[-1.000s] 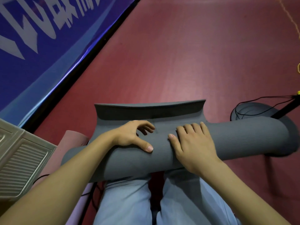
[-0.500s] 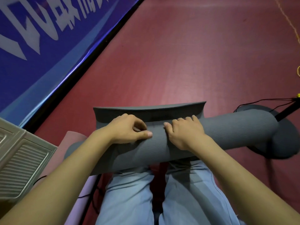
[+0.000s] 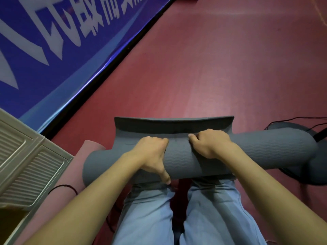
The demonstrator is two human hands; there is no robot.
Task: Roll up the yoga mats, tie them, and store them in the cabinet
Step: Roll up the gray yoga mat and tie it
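The grey yoga mat, almost fully rolled, was laid crosswise over the person's knees, with its roll extending beyond them on both sides. Its last free flap was seen standing up along the far side of the roll. The left hand was clamped on the roll, fingers curled over the top toward the flap and the thumb pressed down the near face. The right hand was set just beside it on the roll, fingers curled and gripping the mat at the base of the flap. A pink mat was seen lying on the red floor under the roll's left end, with a black band on it. A louvred cabinet door was shown left of the pink mat.
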